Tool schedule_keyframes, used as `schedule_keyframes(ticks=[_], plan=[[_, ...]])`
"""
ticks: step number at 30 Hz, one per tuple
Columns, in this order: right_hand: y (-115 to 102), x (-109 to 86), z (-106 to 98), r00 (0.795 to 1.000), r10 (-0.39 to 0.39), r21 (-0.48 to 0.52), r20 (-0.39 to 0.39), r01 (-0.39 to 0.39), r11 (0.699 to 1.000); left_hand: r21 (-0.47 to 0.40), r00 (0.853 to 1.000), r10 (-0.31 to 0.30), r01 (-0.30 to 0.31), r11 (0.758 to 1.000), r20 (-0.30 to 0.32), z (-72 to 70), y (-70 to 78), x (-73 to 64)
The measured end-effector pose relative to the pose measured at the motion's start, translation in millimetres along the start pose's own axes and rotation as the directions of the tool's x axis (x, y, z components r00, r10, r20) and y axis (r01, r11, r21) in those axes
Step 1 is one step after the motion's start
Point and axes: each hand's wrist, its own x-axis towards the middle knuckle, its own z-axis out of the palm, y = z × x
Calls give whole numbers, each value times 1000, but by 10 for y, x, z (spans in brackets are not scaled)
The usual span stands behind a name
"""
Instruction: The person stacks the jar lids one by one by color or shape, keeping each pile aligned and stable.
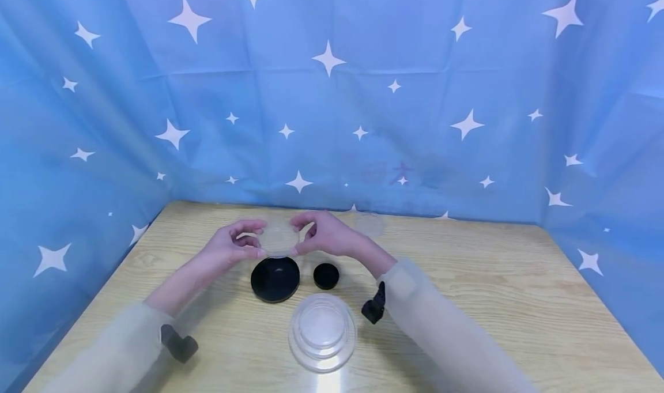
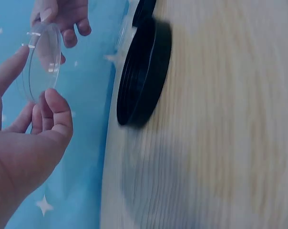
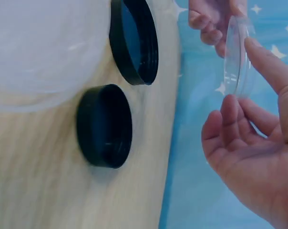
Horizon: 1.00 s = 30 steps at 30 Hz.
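A clear, shallow round dish (image 1: 279, 237), like a petri dish, is held up above the far part of the table. My left hand (image 1: 233, 244) pinches its left edge between thumb and fingers, while the right hand (image 1: 329, 234) pinches the opposite edge. Seen from the left wrist, the transparent dish (image 2: 45, 62) stands nearly edge-on between the two hands. Just below it in the head view lies a large black round lid (image 1: 275, 279), with its hollow side up. To the right of that is a smaller black lid (image 3: 105, 126), also hollow side up.
Nearer to me on the wooden table (image 1: 467, 289) stands a clear round container (image 1: 323, 332) with stepped rings. Another faint transparent disc (image 1: 370, 224) lies near the back edge. A blue curtain (image 1: 332, 105) with white stars encloses the back and sides.
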Motion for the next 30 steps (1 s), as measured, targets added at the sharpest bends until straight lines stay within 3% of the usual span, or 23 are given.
schedule_keyframes(ticks=[7, 15, 21, 30], plan=[[-52, -324, 32, 999, 10, 31, -45, -9, 999, -14, 999, -22, 23, 1000, 22, 199, 70, -115], [-13, -584, 54, 998, 10, 82, -59, -5, 997, 28, 998, -46, 45, 999, 49, 370, 78, -206], [6, -707, 128, 998, 20, 81, -64, -15, 997, 33, 998, -25, 23, 999, 59, 458, 61, -289], [109, -939, 203, 994, 61, 73, -87, -55, 996, 131, 997, 20, -29, 991, 73, 639, -30, -370]])
